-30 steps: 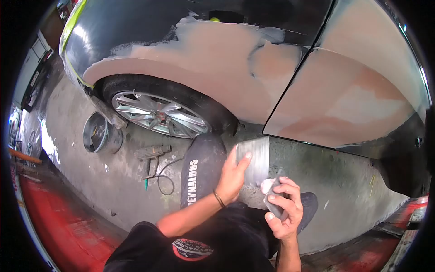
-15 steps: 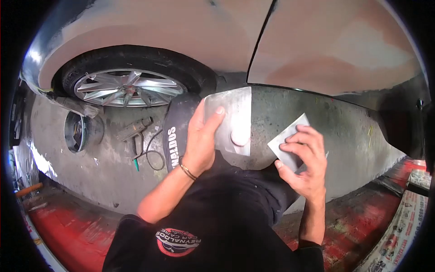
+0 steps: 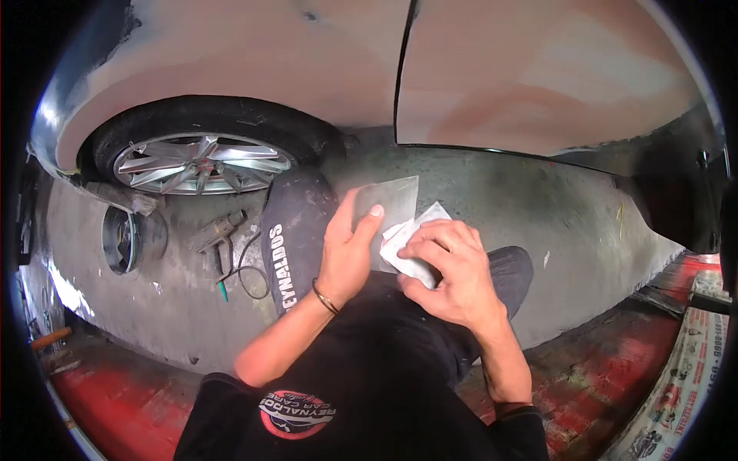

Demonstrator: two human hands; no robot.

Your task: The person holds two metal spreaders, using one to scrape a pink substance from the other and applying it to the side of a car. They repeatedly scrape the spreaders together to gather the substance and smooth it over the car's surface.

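Note:
My left hand grips a flat grey metal plate by its left side, with the thumb lying on top. White paste shows at the plate's lower right. Closed around a thin, light-coloured spreader is my right hand. The spreader overlaps the plate's lower right edge, at the paste. My fingers hide much of the spreader, so how far it touches the plate is hard to tell.
Ahead stands a car body panel with sanded, patchy paint, above a wheel. A heat gun-like tool with a cord lies on the concrete floor, beside a metal ring-shaped container. Printed paper runs along the right.
My right hand has moved left with the spreader, from apart to the plate's edge and paste. The plate has dropped slightly lower. The view has shifted a little.

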